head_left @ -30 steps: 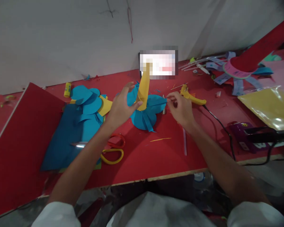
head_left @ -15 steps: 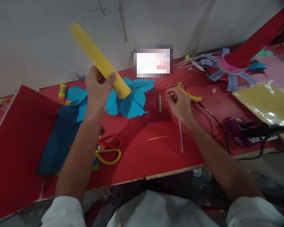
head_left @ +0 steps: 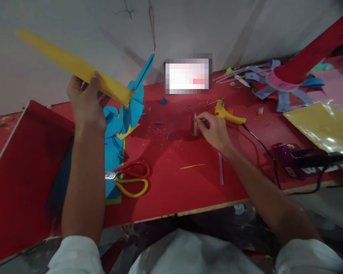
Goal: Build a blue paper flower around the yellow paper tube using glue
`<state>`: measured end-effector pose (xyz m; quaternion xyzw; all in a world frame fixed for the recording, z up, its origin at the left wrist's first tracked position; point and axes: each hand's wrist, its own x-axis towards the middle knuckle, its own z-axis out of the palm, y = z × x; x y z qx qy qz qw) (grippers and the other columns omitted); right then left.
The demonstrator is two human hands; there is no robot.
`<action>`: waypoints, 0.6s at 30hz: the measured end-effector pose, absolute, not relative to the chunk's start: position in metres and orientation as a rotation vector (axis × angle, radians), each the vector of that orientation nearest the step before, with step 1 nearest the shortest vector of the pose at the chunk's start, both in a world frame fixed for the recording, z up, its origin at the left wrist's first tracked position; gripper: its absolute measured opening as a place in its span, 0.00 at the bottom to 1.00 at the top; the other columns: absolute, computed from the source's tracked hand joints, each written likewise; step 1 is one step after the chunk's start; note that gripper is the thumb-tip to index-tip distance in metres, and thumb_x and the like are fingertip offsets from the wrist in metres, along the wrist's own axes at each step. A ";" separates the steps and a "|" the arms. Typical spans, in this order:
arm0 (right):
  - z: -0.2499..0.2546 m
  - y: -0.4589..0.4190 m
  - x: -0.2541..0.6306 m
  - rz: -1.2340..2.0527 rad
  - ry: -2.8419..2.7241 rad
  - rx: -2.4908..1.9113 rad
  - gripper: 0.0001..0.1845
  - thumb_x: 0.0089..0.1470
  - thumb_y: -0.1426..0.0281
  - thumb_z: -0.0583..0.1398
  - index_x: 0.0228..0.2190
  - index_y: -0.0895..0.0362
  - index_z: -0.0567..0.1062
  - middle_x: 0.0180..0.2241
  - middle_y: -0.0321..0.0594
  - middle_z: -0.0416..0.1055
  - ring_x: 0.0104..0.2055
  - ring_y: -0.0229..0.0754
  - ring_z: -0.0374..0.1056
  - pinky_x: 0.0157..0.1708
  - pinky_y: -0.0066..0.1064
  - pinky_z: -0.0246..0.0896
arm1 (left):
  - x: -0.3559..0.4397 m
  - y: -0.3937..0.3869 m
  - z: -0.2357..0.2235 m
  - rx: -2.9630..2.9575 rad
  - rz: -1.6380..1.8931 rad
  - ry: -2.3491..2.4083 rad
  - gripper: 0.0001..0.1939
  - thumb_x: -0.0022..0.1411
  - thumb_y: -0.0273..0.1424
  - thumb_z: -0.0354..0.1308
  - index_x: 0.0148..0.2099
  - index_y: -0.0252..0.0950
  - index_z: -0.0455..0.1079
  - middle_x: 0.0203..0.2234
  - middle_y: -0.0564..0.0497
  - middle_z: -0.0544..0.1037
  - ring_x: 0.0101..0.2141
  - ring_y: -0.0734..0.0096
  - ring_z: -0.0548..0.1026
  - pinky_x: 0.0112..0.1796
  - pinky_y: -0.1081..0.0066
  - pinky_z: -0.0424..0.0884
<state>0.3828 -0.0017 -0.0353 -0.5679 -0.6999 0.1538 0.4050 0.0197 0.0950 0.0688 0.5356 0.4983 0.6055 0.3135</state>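
Note:
My left hand (head_left: 85, 101) is wrapped round a yellow paper tube (head_left: 74, 68), raised above the table and slanting down to the right. At the tube's lower end is a blue paper flower (head_left: 134, 102), tipped on edge and touching it. My right hand (head_left: 213, 129) is closed in a pinch beside a short pale pen-like stick (head_left: 195, 125) on the table. Its fingertips are at the stick's edge; whether anything small is between them is hidden. Just behind that hand lies a yellow hot glue gun (head_left: 230, 114). Scissors (head_left: 133, 179) with red and yellow handles rest near my left forearm.
Blue scraps (head_left: 168, 137) are scattered on the red table (head_left: 160, 198). A blurred-out screen (head_left: 188, 76) leans on the wall. A red panel (head_left: 25, 171) stands at left. At right are a purple box (head_left: 286, 160), a cable and a yellow plastic-covered packet (head_left: 322, 125).
My left hand has moved left with the tube, which now lies flatter. The blue flower has come up off the table with the tube's end. My right hand has shifted slightly toward the pale stick.

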 end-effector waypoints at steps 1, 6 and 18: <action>-0.036 -0.001 0.383 0.389 -1.770 -1.427 0.08 0.64 0.66 0.57 0.32 0.51 0.74 0.29 0.38 0.77 0.30 0.44 0.72 0.34 0.36 0.61 | 0.018 0.098 0.068 1.428 1.585 1.331 0.41 0.41 0.64 0.74 0.48 0.48 0.66 0.52 0.60 0.78 0.54 0.58 0.76 0.56 0.42 0.77; -0.035 0.007 0.385 0.385 -1.759 -1.372 0.10 0.64 0.65 0.57 0.32 0.51 0.75 0.35 0.41 0.79 0.37 0.47 0.73 0.40 0.40 0.67 | 0.028 0.095 0.066 1.633 1.380 1.248 0.38 0.46 0.60 0.75 0.51 0.49 0.67 0.48 0.59 0.82 0.53 0.57 0.77 0.56 0.37 0.77; 0.003 0.051 0.375 0.333 -1.852 -1.263 0.12 0.63 0.72 0.56 0.37 0.48 0.78 0.44 0.42 0.81 0.48 0.50 0.76 0.51 0.47 0.72 | 0.080 0.077 0.022 2.002 0.910 1.184 0.23 0.53 0.47 0.73 0.45 0.41 0.76 0.40 0.46 0.84 0.40 0.55 0.83 0.43 0.54 0.82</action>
